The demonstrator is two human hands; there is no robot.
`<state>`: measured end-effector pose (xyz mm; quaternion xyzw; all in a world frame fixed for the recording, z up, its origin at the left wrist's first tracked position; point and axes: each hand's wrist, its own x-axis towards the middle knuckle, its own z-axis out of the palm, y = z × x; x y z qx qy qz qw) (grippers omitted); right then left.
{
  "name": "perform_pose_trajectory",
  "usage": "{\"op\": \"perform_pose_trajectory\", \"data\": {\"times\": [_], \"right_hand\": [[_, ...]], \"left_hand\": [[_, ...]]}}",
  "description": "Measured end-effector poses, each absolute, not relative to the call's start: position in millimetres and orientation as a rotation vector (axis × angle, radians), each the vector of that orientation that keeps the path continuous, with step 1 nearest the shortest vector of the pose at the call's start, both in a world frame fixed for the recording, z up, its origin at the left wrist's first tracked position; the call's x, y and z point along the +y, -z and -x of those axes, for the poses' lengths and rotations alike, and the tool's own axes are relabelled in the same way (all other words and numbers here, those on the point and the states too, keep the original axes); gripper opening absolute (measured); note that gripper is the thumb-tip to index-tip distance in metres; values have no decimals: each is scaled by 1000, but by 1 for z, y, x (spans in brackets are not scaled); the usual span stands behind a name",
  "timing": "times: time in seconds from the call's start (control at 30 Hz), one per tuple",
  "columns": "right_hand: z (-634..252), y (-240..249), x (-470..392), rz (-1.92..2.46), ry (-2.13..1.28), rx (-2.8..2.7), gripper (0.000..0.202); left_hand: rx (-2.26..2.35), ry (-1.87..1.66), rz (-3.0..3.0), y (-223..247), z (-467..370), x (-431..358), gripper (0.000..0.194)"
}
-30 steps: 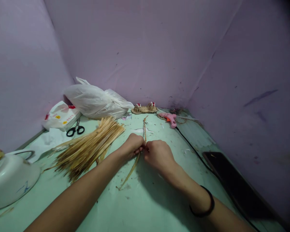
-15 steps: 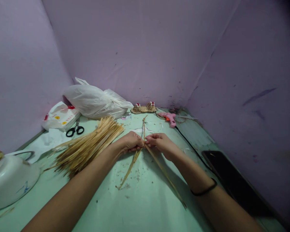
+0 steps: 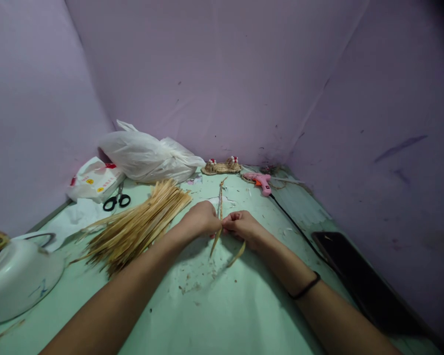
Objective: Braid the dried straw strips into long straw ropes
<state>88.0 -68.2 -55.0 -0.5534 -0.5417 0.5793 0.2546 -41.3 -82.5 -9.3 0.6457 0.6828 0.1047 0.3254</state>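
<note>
A thin braid of dried straw (image 3: 221, 197) runs away from me along the tabletop, its knotted tip at the far end. Its near end is pinched by my left hand (image 3: 206, 218), fingers closed. Touching it from the other side, my right hand (image 3: 241, 224) is closed too, thumb and forefinger gripping straw strands. One loose strand (image 3: 215, 242) hangs below my left hand, and another strand (image 3: 238, 254) curves out beneath my right. A large bundle of dried straw (image 3: 140, 224) lies left of my left hand.
Black-handled scissors (image 3: 117, 201), a tissue pack (image 3: 96, 181) and a white plastic bag (image 3: 148, 155) lie back left. A white bowl (image 3: 25, 276) stands near left. Woven straw slippers (image 3: 222, 168) sit at the back. On the right are a corded pink glue gun (image 3: 261, 181) and a black phone-like slab (image 3: 358, 276).
The long strand that stretched toward the lower right now curls close under my right hand. My right hand has lowered slightly and its fingers have closed in beside my left.
</note>
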Motion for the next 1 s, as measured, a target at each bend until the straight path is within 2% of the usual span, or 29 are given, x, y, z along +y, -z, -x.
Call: {"op": "perform_pose_trajectory", "data": {"times": [0.17, 0.3, 0.37, 0.47, 0.63, 0.73, 0.87, 1.0], "right_hand": [[-84, 53, -74, 1471, -1632, -1242, 9], [-85, 50, -75, 1434, -1682, -1207, 9], [-88, 48, -74, 1371, -1738, -1267, 3], [-92, 45, -71, 1319, -1780, -1350, 10], [-97, 46, -70, 1205, -1789, -1393, 14], [-97, 50, -69, 1192, -1758, -1470, 15], [-98, 55, -65, 1271, -1495, -1753, 9], [-98, 50, -69, 1409, -940, -2163, 7]], "left_hand": [[1835, -430, -1941, 14, 12, -110, 9], [1714, -342, -2006, 9, 13, -111, 9], [1708, -332, -1835, 2, 26, -101, 9], [1751, -530, -1458, -3, 46, -83, 16], [1266, -443, -965, 18, 49, -73, 12], [1274, -449, -931, 28, 44, -74, 13], [1495, -448, -1048, 34, 37, -76, 12], [1642, -443, -1184, 39, 30, -77, 14]]}}
